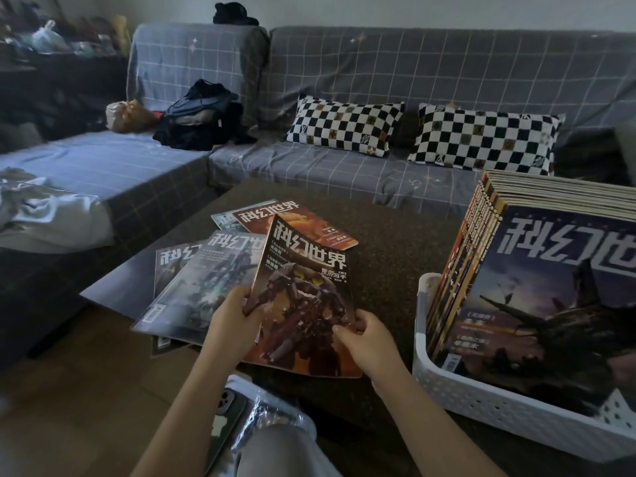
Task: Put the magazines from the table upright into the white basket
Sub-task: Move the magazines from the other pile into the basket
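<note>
An orange magazine with a dark robot on its cover (304, 297) is lifted at a tilt above the dark table (395, 242). My left hand (234, 321) grips its left edge and my right hand (364, 335) grips its lower right edge. Several more magazines lie spread on the table: a grey-blue one (203, 287) at the left, another (172, 266) partly under it, an orange one (303, 223) behind. The white basket (481, 404) stands at the right with several magazines (537, 290) upright in it, leaning left.
A grey checked sofa (344, 80) runs behind the table with two chequered cushions (344, 125) and a pile of dark clothes (203, 115). A phone (223, 418) lies on my lap at the bottom. Wooden floor shows at the lower left.
</note>
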Demonstrator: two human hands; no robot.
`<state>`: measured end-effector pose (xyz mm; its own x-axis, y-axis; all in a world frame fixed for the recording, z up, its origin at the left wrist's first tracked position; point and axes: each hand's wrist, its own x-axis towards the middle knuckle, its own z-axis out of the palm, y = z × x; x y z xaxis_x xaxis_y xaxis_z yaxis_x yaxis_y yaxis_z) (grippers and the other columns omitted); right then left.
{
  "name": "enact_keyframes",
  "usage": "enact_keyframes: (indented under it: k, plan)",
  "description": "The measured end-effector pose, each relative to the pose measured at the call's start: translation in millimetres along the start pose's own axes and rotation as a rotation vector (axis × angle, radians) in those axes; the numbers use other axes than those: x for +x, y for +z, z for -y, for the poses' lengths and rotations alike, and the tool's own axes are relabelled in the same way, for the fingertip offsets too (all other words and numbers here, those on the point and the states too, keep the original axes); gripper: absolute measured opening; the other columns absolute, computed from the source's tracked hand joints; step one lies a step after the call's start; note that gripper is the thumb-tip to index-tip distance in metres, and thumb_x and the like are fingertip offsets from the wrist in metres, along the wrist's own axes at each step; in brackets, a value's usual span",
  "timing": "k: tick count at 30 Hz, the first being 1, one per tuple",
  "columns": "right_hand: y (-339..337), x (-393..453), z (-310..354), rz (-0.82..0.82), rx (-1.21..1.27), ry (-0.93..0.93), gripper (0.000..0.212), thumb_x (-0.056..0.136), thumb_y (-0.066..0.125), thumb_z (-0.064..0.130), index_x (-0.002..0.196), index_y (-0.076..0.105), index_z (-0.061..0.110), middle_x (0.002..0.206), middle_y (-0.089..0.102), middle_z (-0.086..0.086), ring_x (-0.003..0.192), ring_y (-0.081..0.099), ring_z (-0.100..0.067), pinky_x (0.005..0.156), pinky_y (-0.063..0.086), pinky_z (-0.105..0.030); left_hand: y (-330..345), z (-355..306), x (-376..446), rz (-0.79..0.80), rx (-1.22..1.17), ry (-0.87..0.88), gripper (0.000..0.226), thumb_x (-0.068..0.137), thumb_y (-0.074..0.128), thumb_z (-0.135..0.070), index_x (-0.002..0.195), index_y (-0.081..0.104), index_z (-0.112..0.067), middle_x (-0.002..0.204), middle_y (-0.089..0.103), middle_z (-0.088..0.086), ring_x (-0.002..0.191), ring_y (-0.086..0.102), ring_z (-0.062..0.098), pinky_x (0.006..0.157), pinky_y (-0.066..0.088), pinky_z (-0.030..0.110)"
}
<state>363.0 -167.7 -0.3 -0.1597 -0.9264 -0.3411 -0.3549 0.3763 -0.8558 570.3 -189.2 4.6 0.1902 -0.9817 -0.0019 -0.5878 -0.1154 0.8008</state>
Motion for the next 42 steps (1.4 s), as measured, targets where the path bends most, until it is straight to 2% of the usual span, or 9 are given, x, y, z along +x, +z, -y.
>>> enact_keyframes:
  k: [2, 6, 9, 15, 21, 27, 32, 38, 42]
  plan:
    - [-2, -7, 1, 0.031, 0.065, 0.033, 0.060, 0.085, 0.063, 0.034, 0.139, 0.040, 0.020, 0.132, 0.052, -0.003, 0.117, 0.051, -0.019, 0.096, 0.043, -0.036, -5, -4, -15, -0.066, -0.066, 0.064, 0.014, 0.090, 0.064, -0.025, 0.098, 0.053, -0.023, 0.086, 0.064, -0.007, 0.072, 0.063, 0.009, 0.054, 0.047, 0.027]
    - [-6, -28, 8, 0.070, 0.243, -0.036, 0.037, 0.086, 0.063, 0.036, 0.120, 0.056, 0.024, 0.107, 0.062, 0.008, 0.081, 0.055, -0.002, 0.061, 0.039, -0.019, -29, -14, -48, -0.136, -0.214, 0.145, 0.015, 0.089, 0.063, -0.020, 0.085, 0.052, -0.029, 0.079, 0.065, -0.008, 0.064, 0.065, 0.000, 0.047, 0.045, 0.012]
    - [-11, -45, 15, 0.043, 0.338, -0.132, 0.012, 0.084, 0.067, 0.031, 0.094, 0.060, 0.032, 0.090, 0.064, 0.012, 0.080, 0.063, -0.004, 0.071, 0.047, -0.024, -49, -23, -70, -0.149, -0.337, 0.171, 0.009, 0.091, 0.061, -0.020, 0.088, 0.055, -0.026, 0.078, 0.068, -0.003, 0.061, 0.069, 0.007, 0.043, 0.048, 0.016]
    - [-34, -83, 27, 0.017, 0.439, -0.277, 0.015, 0.084, 0.069, 0.023, 0.095, 0.059, 0.024, 0.088, 0.071, -0.001, 0.079, 0.069, -0.018, 0.074, 0.055, -0.034, -65, -48, -99, -0.146, -0.449, 0.251, 0.009, 0.089, 0.062, -0.016, 0.089, 0.057, -0.024, 0.071, 0.070, -0.003, 0.062, 0.070, 0.008, 0.045, 0.050, 0.016]
    - [-83, -107, 22, -0.110, 0.507, -0.397, 0.013, 0.088, 0.064, 0.019, 0.098, 0.057, 0.023, 0.075, 0.068, -0.001, 0.063, 0.066, -0.015, 0.065, 0.053, -0.035, -43, -83, -110, -0.047, -0.564, 0.331, 0.011, 0.089, 0.063, -0.019, 0.093, 0.059, -0.029, 0.080, 0.075, -0.008, 0.068, 0.072, 0.014, 0.050, 0.053, 0.020]
    - [-143, -121, 6, -0.274, 0.424, -0.535, 0.012, 0.091, 0.059, 0.021, 0.098, 0.055, 0.029, 0.069, 0.065, 0.002, 0.069, 0.063, -0.018, 0.070, 0.052, -0.040, 4, -125, -122, 0.096, -0.706, 0.436, 0.011, 0.086, 0.061, -0.035, 0.093, 0.063, -0.043, 0.092, 0.074, -0.001, 0.083, 0.072, 0.020, 0.064, 0.059, 0.036]
    - [-193, -123, -15, -0.428, 0.443, -0.485, 0.018, 0.089, 0.062, 0.020, 0.092, 0.056, 0.037, 0.083, 0.070, 0.008, 0.078, 0.067, -0.013, 0.069, 0.054, -0.033, 52, -158, -123, 0.229, -0.773, 0.463, 0.020, 0.090, 0.061, -0.016, 0.102, 0.062, -0.033, 0.094, 0.074, 0.000, 0.085, 0.072, 0.018, 0.063, 0.056, 0.024]
    - [-234, -114, -36, -0.609, 0.397, -0.420, 0.021, 0.089, 0.062, 0.018, 0.092, 0.054, 0.038, 0.081, 0.070, 0.005, 0.074, 0.067, -0.012, 0.063, 0.049, -0.029, 107, -190, -107, 0.190, -0.482, 0.442, 0.022, 0.088, 0.066, -0.018, 0.089, 0.060, -0.038, 0.084, 0.071, -0.015, 0.078, 0.066, -0.002, 0.061, 0.049, 0.010]
    - [-244, -103, -51, -0.618, 0.299, -0.345, 0.020, 0.089, 0.061, 0.018, 0.089, 0.052, 0.036, 0.087, 0.069, 0.006, 0.077, 0.066, -0.011, 0.067, 0.053, -0.033, 129, -194, -101, 0.121, -0.301, 0.430, 0.018, 0.084, 0.069, -0.022, 0.080, 0.059, -0.037, 0.083, 0.066, -0.016, 0.074, 0.057, -0.012, 0.054, 0.040, 0.006]
